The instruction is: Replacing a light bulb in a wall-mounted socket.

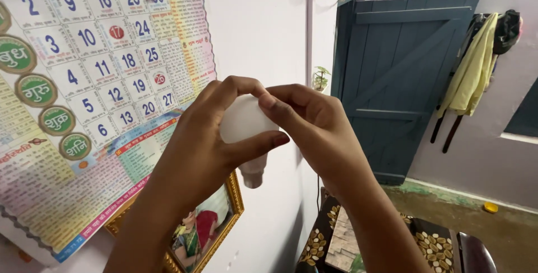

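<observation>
A white light bulb (242, 123) is held up in front of the wall, its round dome up and its narrow base (253, 173) pointing down. My left hand (206, 138) wraps around the bulb from the left, thumb across its front. My right hand (312, 130) comes in from the right, its fingertips touching the top of the dome. Much of the bulb is hidden behind my fingers.
A large paper calendar (84, 99) hangs on the white wall at left, with a gold-framed picture (216, 225) below it. A blue-green wooden door (400, 82) stands at the back. Clothes (476, 66) hang on the right wall. Patterned furniture (336, 239) sits below.
</observation>
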